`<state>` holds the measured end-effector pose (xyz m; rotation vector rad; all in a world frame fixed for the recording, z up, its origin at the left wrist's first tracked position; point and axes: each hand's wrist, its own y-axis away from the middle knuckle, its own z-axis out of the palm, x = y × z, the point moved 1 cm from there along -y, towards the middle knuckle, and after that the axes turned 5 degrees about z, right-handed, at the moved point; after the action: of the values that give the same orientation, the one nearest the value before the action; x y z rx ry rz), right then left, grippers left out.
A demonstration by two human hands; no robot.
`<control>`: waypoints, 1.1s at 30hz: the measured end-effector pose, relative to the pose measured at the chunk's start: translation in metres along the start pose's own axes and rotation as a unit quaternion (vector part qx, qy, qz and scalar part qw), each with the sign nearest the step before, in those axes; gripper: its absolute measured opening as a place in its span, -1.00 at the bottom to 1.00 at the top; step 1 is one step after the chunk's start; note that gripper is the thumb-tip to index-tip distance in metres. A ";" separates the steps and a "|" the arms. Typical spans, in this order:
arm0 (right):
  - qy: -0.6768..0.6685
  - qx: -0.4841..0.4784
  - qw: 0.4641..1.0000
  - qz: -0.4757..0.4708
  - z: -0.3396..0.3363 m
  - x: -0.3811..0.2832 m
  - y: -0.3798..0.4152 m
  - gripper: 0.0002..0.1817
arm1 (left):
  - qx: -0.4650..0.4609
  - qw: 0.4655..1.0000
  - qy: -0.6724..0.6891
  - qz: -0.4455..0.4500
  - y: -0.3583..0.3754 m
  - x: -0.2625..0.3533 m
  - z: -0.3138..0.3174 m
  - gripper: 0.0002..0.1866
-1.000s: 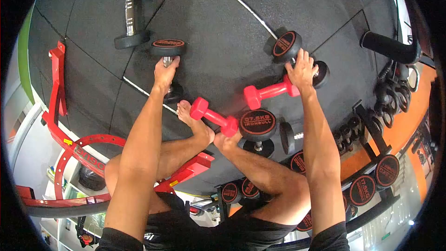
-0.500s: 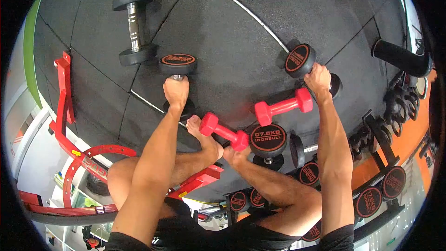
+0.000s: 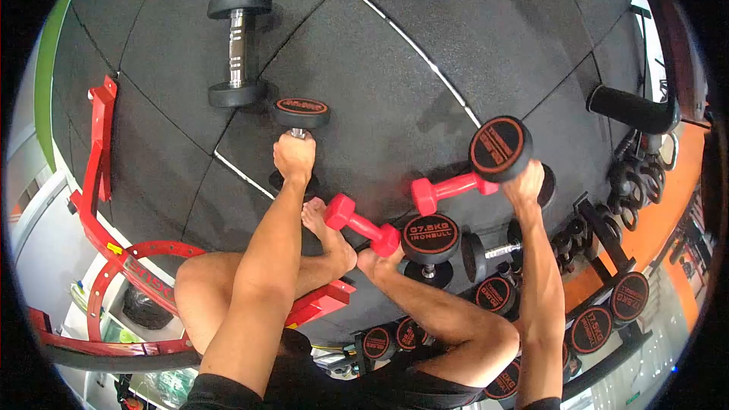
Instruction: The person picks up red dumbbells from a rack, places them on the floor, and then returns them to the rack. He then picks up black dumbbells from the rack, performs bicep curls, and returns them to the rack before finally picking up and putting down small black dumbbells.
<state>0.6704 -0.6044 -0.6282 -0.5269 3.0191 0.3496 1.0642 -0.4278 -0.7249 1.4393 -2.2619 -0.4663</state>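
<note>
My left hand (image 3: pixel 295 156) is wrapped round the handle of a black dumbbell (image 3: pixel 302 115), whose near head is mostly hidden behind the hand. On the right, my right hand (image 3: pixel 525 184) grips another black dumbbell (image 3: pixel 501 149) with orange lettering, its round face tilted up towards me. That dumbbell partly covers one end of a red dumbbell (image 3: pixel 448 190). A second red dumbbell (image 3: pixel 363 225) lies by my bare feet. Beside it, a black 07.5KG dumbbell (image 3: pixel 430 238) stands on end.
A chrome-handled dumbbell (image 3: pixel 238 49) is on the black mat floor ahead to the left. One more chrome-handled dumbbell (image 3: pixel 497 251) lies right of my feet. A red metal frame (image 3: pixel 97 167) is at left; a dumbbell rack (image 3: pixel 607 319) and kettlebells (image 3: pixel 627 186) are at right.
My right hand has drawn its dumbbell closer to me, and its face now shows more fully. The left hand keeps its hold with little movement. The view has shifted slightly.
</note>
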 end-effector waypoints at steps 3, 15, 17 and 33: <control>-0.058 -0.095 0.992 -0.052 -0.027 -0.003 0.041 -0.79 | -0.011 1.000 0.016 -0.017 -0.001 -0.002 -0.002 -0.67; -0.327 -0.119 0.928 0.130 -0.109 -0.094 0.168 -0.80 | -0.204 0.936 0.286 -0.019 0.074 -0.022 -0.109 -0.73; -0.418 -0.185 0.865 0.205 -0.176 -0.127 0.188 -0.67 | -0.234 0.897 0.373 -0.033 0.132 -0.001 -0.174 -0.65; -0.750 -0.311 0.525 0.254 -0.584 -0.205 0.265 -0.89 | -0.578 0.630 0.519 -0.001 0.427 0.123 -0.575 -0.84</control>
<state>0.7628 -0.4298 0.0153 0.5309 1.1288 1.1264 0.9834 -0.3977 -0.0028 0.6160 -0.6446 -0.6477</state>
